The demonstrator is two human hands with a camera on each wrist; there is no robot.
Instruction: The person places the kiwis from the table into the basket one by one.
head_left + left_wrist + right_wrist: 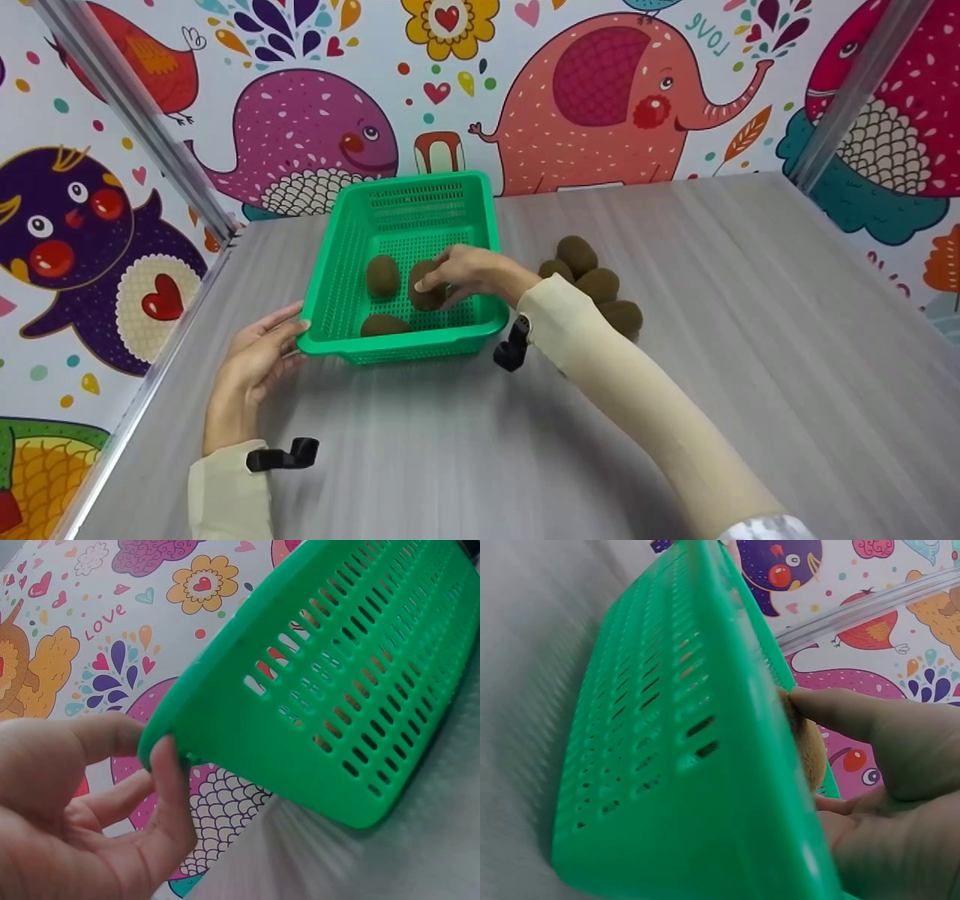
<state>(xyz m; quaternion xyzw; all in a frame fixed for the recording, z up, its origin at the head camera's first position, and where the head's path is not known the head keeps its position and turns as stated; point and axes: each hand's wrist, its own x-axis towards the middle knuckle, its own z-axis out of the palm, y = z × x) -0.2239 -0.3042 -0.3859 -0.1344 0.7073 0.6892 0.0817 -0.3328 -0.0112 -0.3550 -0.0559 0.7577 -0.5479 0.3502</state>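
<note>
A green plastic basket (pixel 405 346) with slotted walls stands on the table. My left hand (pixel 259 367) pinches its near left corner; in the left wrist view the thumb and fingers of that hand (pixel 97 802) meet at the rim. Inside the basket, my right hand (pixel 480 271) grips a brown fuzzy kiwi (pixel 426 289) between thumb and fingers. The right wrist view shows this kiwi (pixel 810 750) partly hidden behind the basket rim. Two other kiwis lie in the basket: one upright to the left (pixel 383 276), another against the near wall (pixel 384 325).
Right of the basket, several kiwis (pixel 598 285) lie in a cluster on the grey wood-grain table (pixel 750 315), partly hidden by the right forearm. Walls with cartoon animals (pixel 600 97) border the table at the back and left, with metal posts (pixel 142 120) at the corners.
</note>
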